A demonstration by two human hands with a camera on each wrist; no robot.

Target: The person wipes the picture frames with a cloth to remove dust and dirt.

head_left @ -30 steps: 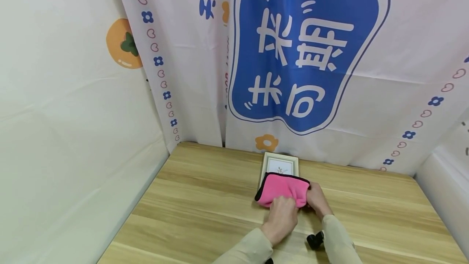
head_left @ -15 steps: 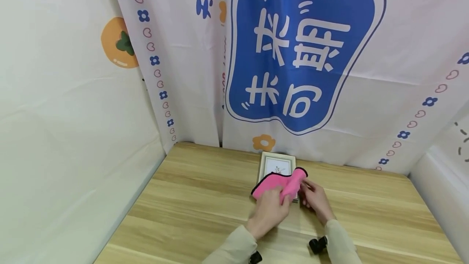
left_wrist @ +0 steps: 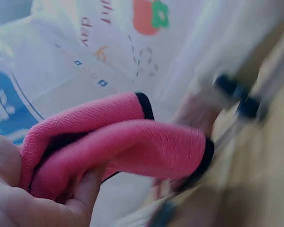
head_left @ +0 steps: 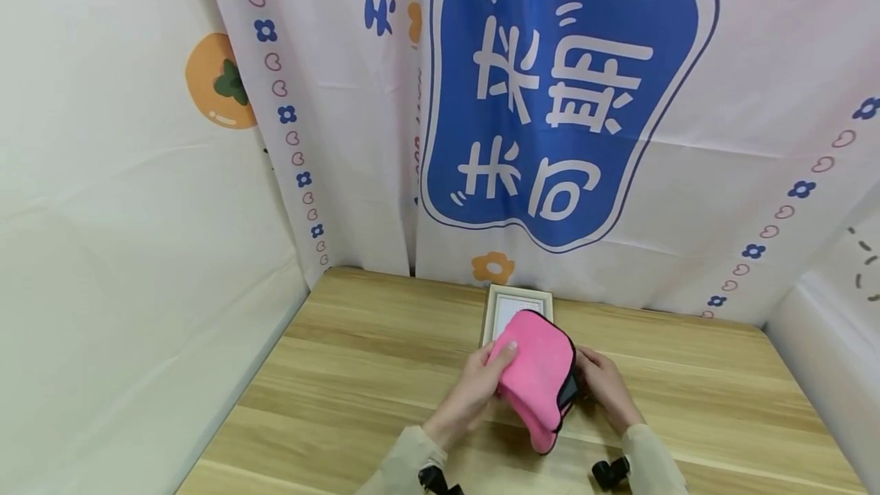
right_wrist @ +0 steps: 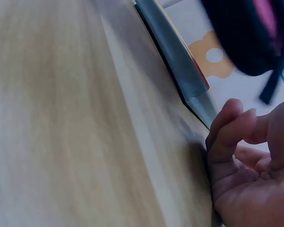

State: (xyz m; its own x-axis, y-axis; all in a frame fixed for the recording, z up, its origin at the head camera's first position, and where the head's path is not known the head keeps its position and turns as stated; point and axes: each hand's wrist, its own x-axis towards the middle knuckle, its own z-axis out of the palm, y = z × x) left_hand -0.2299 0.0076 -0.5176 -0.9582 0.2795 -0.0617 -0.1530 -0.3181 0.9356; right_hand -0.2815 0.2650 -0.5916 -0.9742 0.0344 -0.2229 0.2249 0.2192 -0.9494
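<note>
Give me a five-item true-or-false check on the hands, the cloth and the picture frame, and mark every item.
1. The left hand holds the pink cloth. True.
2. The cloth's edging is white. False: the edging is black.
3. In the head view, the whole picture frame is uncovered. False: the cloth hides part of the picture frame.
4. In the right wrist view, the right hand has bent fingers. True.
5. The sleeves are dark blue. False: the sleeves are pale beige.
</note>
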